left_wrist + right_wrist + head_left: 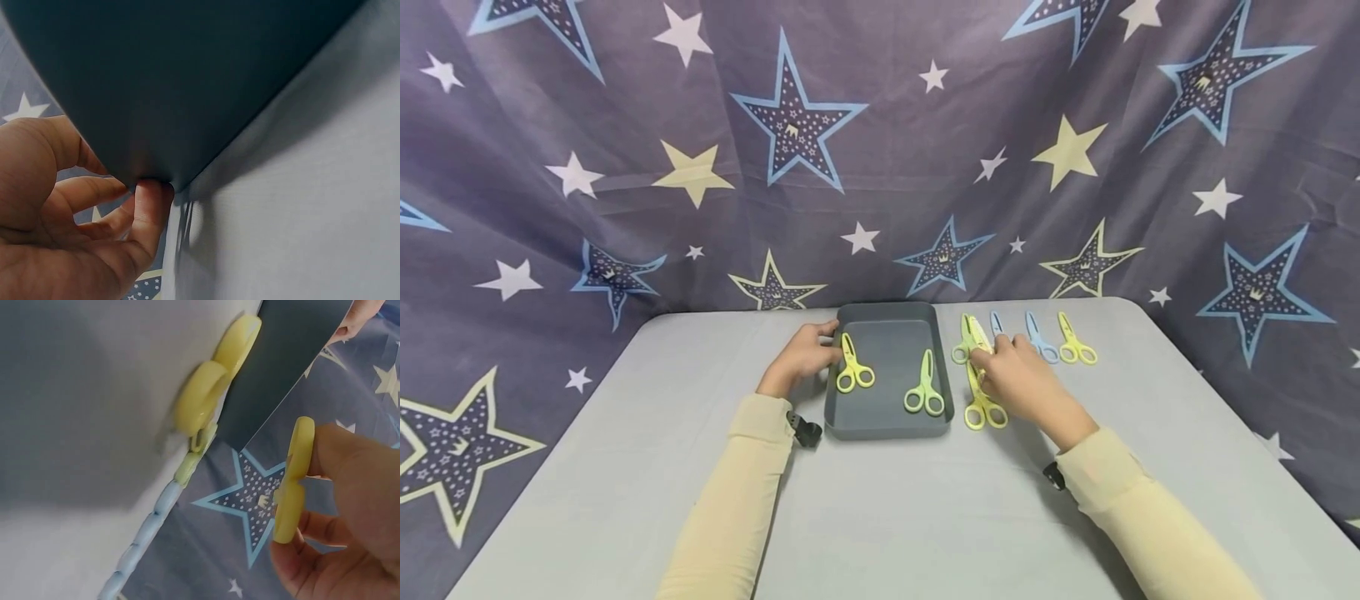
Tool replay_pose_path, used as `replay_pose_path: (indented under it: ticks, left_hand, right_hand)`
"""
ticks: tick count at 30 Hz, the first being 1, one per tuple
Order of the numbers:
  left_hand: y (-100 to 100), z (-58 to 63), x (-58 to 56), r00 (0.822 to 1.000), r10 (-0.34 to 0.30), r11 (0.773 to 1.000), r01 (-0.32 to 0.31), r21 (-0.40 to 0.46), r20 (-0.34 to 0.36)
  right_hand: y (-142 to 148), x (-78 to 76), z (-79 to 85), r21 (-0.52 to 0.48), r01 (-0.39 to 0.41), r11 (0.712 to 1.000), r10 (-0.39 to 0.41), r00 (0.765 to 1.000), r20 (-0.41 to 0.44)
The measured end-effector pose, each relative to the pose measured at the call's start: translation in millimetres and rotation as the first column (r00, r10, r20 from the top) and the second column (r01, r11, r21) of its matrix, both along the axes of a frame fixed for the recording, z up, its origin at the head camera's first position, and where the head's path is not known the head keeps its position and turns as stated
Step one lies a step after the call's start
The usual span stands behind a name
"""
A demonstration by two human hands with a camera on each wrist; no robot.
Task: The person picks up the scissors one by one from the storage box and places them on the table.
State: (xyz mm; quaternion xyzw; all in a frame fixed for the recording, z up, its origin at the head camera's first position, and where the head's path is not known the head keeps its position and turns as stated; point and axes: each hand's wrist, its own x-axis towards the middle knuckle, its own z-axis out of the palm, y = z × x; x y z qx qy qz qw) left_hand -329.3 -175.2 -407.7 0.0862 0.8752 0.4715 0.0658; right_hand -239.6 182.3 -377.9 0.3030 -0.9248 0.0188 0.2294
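While left hand (802,358) grips tray (891,342) in fingers, right hand (1019,379) pinches yellow scissors (290,509) between fingertips; blue scissors (1035,335) nearby.

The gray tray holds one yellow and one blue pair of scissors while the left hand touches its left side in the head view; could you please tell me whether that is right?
Not quite: along with the yellow scissors, the gray tray holds green scissors, not blue ones, as the head view shows; the left hand does touch its left side.
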Motion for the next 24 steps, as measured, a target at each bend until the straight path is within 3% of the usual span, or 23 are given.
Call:
replay_pose_path:
  ticks: [5, 16, 24]
  left_hand:
    - [1, -0.4, 0.2, 1.0, 0.0, 1.0, 0.0, 0.006, 0.004]
    - [1, -0.4, 0.2, 1.0, -0.003, 1.0, 0.003, 0.017, -0.004]
    - [0, -1.5, -0.4, 1.0, 0.006, 1.0, -0.006, 0.022, 0.01]
  right_hand:
    - [12, 1.1, -4.0, -0.036, 0.066, 0.997, -0.062, 0.994, 0.091]
    - [26, 2.5, -6.3, 0.034, 0.094, 0.995, -0.097, 0.99, 0.103]
    - [28, 4.6, -5.6, 0.076, 0.153, 0.985, -0.168, 0.95, 0.264]
